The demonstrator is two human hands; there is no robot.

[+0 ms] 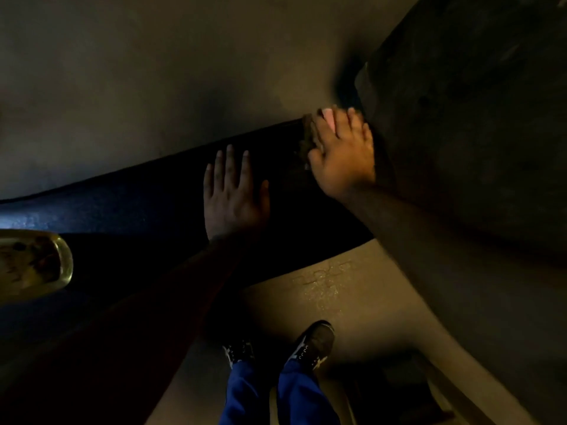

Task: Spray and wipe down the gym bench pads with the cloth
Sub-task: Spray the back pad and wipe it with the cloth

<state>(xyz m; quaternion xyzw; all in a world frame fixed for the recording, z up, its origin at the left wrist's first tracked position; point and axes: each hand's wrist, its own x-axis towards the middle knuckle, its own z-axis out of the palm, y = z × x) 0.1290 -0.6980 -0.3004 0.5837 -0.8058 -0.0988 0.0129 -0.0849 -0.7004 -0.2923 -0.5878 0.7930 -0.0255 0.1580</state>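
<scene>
A long dark bench pad [138,207] runs from the left edge up toward the middle right. My left hand [234,194] rests flat on the pad with straight, spread fingers. My right hand [343,151] presses a brownish cloth [308,136] with a pink patch against the pad's far right end, fingers stretched over it. A yellowish translucent bottle [33,265] lies on the pad at the left edge, partly cut off by the frame. The scene is dim and the right hand is slightly blurred.
A second dark, large pad or machine part [460,133] rises at the upper right, close behind my right hand. The brownish floor [322,289] shows wet marks below the bench. My two shoes [310,345] and blue trouser legs stand at the bottom centre.
</scene>
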